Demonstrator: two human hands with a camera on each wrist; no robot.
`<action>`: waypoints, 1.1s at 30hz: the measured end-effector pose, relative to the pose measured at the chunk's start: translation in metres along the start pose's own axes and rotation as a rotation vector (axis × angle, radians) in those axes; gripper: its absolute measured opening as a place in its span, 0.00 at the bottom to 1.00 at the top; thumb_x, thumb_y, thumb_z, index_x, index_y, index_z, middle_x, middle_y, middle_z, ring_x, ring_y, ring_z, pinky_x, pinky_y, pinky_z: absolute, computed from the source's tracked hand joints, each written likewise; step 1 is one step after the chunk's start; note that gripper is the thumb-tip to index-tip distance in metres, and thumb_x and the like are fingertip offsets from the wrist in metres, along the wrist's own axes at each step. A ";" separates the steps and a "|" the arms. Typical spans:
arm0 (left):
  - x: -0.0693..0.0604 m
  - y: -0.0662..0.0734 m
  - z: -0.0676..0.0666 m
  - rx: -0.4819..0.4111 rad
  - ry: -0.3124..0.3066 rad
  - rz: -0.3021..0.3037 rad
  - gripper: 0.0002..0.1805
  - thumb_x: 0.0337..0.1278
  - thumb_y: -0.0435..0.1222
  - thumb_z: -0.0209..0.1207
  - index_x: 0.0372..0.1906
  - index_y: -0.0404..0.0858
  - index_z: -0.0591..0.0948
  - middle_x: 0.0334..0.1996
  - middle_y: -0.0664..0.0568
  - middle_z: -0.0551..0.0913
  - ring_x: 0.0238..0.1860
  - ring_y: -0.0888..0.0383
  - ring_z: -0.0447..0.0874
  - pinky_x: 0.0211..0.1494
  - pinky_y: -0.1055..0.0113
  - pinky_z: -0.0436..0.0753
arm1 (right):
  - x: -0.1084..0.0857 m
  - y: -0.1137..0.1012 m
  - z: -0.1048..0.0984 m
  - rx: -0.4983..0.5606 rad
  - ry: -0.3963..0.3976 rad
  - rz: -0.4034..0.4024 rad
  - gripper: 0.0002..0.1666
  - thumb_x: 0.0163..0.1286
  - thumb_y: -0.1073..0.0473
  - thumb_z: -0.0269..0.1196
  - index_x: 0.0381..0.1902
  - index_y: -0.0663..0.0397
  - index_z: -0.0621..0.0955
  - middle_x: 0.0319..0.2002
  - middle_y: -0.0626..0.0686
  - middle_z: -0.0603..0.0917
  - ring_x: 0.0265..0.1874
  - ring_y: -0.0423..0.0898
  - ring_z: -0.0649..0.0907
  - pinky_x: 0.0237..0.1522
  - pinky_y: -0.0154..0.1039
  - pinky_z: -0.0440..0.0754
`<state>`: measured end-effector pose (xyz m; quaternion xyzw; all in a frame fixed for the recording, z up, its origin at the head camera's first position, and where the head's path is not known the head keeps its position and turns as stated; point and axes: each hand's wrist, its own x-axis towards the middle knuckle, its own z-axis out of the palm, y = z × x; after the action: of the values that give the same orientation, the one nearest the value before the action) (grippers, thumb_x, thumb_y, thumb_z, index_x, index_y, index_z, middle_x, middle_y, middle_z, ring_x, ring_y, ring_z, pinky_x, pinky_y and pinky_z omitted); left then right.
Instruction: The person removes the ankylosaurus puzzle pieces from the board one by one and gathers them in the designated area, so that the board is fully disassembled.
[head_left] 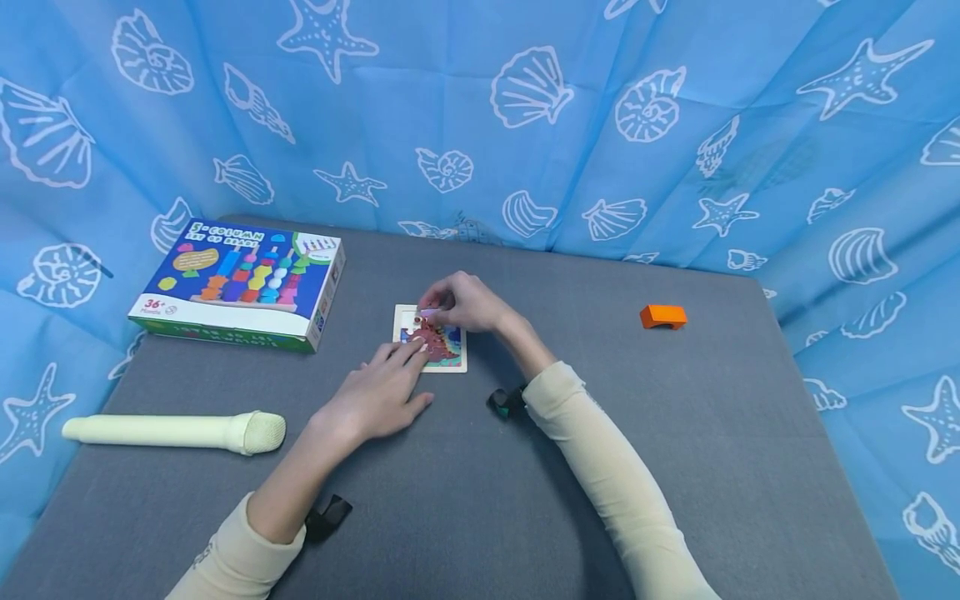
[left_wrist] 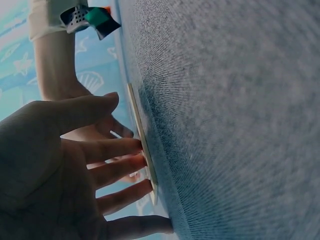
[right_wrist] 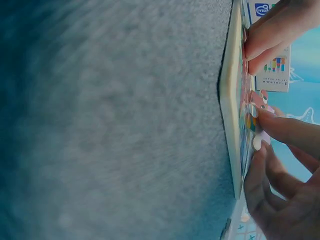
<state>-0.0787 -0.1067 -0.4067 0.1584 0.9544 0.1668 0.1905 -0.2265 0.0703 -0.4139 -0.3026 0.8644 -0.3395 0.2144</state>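
Observation:
A small jigsaw puzzle [head_left: 444, 354] with a reddish dinosaur picture lies flat in a pale wooden frame on the table. My right hand [head_left: 468, 303] is over its upper edge. In the right wrist view that hand pinches a puzzle piece [right_wrist: 261, 136] between thumb and fingers, tilted up from the board. My left hand [head_left: 382, 387] rests its outstretched fingertips on the lower left of the puzzle. Seen from the left wrist, the fingers [left_wrist: 120, 170] lie straight against the edge of the puzzle frame [left_wrist: 142, 140]. The right hand partly hides the puzzle's top.
A bead-set box [head_left: 236, 279] stands at the back left. In front of it lies a pale green toy microphone [head_left: 176, 431]. An orange arch block [head_left: 663, 317] sits to the right. A blue shell-patterned curtain [head_left: 480, 108] hangs behind the grey table [head_left: 720, 467].

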 end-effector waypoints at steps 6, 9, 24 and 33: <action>0.000 0.000 0.000 -0.004 -0.006 -0.004 0.40 0.80 0.50 0.60 0.85 0.38 0.64 0.88 0.41 0.59 0.87 0.35 0.56 0.74 0.21 0.71 | -0.004 0.007 -0.002 0.080 0.009 -0.063 0.12 0.75 0.65 0.71 0.54 0.58 0.91 0.47 0.58 0.93 0.47 0.49 0.90 0.56 0.42 0.90; -0.001 0.000 0.000 -0.008 -0.001 -0.001 0.39 0.80 0.49 0.60 0.85 0.38 0.64 0.88 0.40 0.59 0.87 0.35 0.57 0.74 0.21 0.71 | -0.010 0.010 -0.007 0.157 0.012 -0.066 0.13 0.74 0.66 0.71 0.55 0.59 0.91 0.48 0.59 0.93 0.46 0.49 0.90 0.55 0.40 0.90; -0.002 0.001 0.000 -0.013 0.009 -0.003 0.38 0.81 0.48 0.59 0.85 0.38 0.64 0.88 0.41 0.59 0.87 0.35 0.57 0.75 0.21 0.71 | -0.057 0.050 -0.043 0.321 0.062 0.081 0.16 0.76 0.65 0.69 0.59 0.58 0.89 0.49 0.59 0.91 0.42 0.47 0.91 0.49 0.44 0.93; -0.004 0.002 0.002 -0.028 0.018 0.016 0.38 0.81 0.47 0.59 0.85 0.36 0.64 0.87 0.40 0.59 0.87 0.34 0.57 0.76 0.21 0.70 | -0.078 0.074 -0.059 0.256 0.100 0.121 0.16 0.78 0.66 0.66 0.61 0.64 0.87 0.49 0.64 0.89 0.42 0.43 0.89 0.50 0.41 0.93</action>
<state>-0.0743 -0.1063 -0.4065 0.1620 0.9523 0.1830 0.1829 -0.2318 0.1929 -0.4140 -0.2028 0.8404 -0.4480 0.2278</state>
